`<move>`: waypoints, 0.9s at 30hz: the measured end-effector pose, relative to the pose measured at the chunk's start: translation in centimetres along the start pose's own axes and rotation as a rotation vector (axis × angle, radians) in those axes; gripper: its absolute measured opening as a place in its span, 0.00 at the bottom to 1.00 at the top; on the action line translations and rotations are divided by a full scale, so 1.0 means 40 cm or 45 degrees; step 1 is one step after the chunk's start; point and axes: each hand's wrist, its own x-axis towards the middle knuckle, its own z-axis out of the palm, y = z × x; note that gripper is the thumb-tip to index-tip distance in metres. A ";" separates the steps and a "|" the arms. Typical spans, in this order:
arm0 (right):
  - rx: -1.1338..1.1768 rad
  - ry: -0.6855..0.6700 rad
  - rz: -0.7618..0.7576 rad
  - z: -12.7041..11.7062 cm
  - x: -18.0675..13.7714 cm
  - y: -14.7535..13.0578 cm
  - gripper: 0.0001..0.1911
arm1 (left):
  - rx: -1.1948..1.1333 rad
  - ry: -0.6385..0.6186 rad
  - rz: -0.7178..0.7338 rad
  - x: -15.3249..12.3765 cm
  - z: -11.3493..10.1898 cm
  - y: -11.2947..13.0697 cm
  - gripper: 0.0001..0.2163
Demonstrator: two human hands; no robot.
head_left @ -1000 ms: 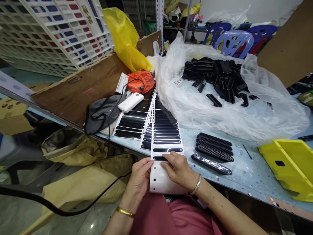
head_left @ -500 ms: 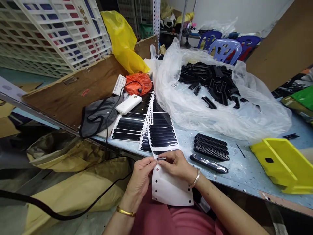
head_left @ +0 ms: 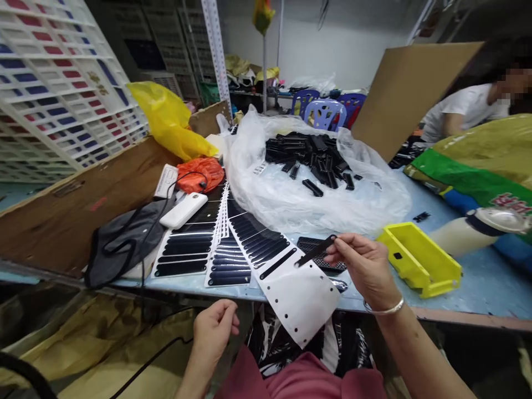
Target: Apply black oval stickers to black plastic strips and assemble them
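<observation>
Between the thumb and fingers of my right hand (head_left: pixel 368 266), a thin black adhesive strip (head_left: pixel 312 252) is pinched by one end, a small hole at its other end. Below the strip lies its white backing sheet (head_left: pixel 301 293), overhanging the table edge, with small black dots along both sides. Black strips still sit on the sheet's far part. My left hand (head_left: pixel 215 326) is off the table to the left of the sheet, fingers curled, with nothing seen in them. Dark textured bars (head_left: pixel 320 246) lie partly hidden behind the strip and my right hand.
More strip sheets (head_left: pixel 187 249) lie left, beside a white power bank (head_left: pixel 183 210) and grey cloth (head_left: pixel 124 238). A clear plastic bag (head_left: pixel 266 205) holds a heap of black parts (head_left: pixel 316 149). Right are a yellow bin (head_left: pixel 424 263), a bottle (head_left: pixel 457 230) and another person (head_left: pixel 465 113).
My right hand has lifted a black strip off the sheet and moved right. My left hand has let go and drawn back left. The view has swung right, and the sheet now slants.
</observation>
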 end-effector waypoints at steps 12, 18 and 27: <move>0.351 -0.070 0.021 -0.037 -0.027 -0.015 0.11 | 1.006 -0.048 1.440 -0.086 0.207 0.059 0.27; 0.381 -0.061 0.017 -0.102 -0.038 -0.012 0.09 | 1.313 -0.186 1.570 0.049 0.050 -0.005 0.19; 0.436 -0.359 0.029 -0.102 -0.060 0.011 0.04 | 0.465 -0.370 0.591 0.024 0.112 0.143 0.16</move>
